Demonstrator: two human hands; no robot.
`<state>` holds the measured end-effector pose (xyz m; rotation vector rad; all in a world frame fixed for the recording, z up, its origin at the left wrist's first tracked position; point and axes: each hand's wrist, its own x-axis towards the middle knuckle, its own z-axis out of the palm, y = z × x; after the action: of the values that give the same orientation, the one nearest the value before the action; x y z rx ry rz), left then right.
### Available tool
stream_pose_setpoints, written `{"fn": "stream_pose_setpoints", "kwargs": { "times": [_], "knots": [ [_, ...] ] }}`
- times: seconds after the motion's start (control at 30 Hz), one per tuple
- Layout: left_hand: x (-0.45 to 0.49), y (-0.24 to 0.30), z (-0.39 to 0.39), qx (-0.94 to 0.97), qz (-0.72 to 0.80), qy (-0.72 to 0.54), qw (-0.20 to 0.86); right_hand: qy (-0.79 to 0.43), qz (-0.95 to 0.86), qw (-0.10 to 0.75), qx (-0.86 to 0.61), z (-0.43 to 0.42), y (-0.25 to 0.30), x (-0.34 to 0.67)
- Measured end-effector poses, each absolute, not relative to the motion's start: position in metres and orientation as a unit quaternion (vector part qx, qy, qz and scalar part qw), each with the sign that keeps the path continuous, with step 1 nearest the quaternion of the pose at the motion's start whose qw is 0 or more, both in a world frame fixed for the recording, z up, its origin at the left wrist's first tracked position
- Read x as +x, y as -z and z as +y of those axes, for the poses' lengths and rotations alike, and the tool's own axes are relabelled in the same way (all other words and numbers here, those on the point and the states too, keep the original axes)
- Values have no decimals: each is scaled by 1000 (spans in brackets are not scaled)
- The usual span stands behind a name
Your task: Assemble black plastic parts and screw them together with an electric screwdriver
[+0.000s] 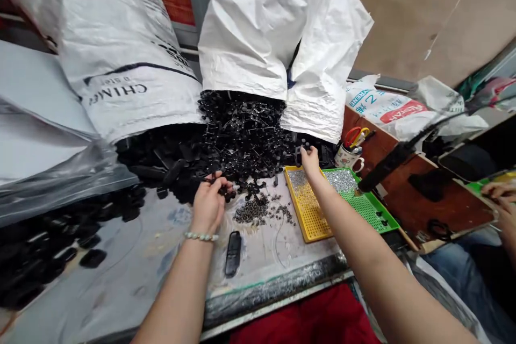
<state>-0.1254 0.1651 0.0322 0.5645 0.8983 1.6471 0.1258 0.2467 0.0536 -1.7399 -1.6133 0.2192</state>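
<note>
Nearest you, your left hand (209, 201) is closed, gripping black parts (242, 134) at the edge of a pile that spills from a sack (262, 27) onto the worktop (133, 258). Your right hand (310, 159) pinches more of them just beyond a yellow tray (308, 209).

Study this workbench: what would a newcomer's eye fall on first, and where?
A heap of black parts spills from two white sacks at the table's far side. The left hand pinches some at its near edge; the right hand reaches over a yellow tray beside a green tray.
</note>
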Motion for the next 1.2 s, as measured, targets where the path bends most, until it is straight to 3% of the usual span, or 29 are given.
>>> {"fn": "stream_pose_setpoints", "kwargs": {
  "times": [0.17,0.4,0.53,0.67,0.77,1.1,1.2],
  "knots": [
    [-129,-24,166,255,382,-689,560,-77,-663,301,-681,302,-48,67],
    [-119,-13,160,245,435,-667,552,-42,-764,196,-614,279,-53,-28],
    [-121,-14,160,244,434,-664,558,-11,-795,160,-585,272,-79,4],
    [-121,-14,160,235,425,-664,568,99,-709,156,-680,282,-92,67],
    [-117,-14,158,223,431,-654,581,113,-668,115,-726,300,-80,109],
    [-114,-11,154,211,453,-621,604,172,-783,-18,-597,367,-53,118],
    [-116,-13,155,207,454,-626,599,222,-775,-12,-592,367,-63,127]
  ]
}}
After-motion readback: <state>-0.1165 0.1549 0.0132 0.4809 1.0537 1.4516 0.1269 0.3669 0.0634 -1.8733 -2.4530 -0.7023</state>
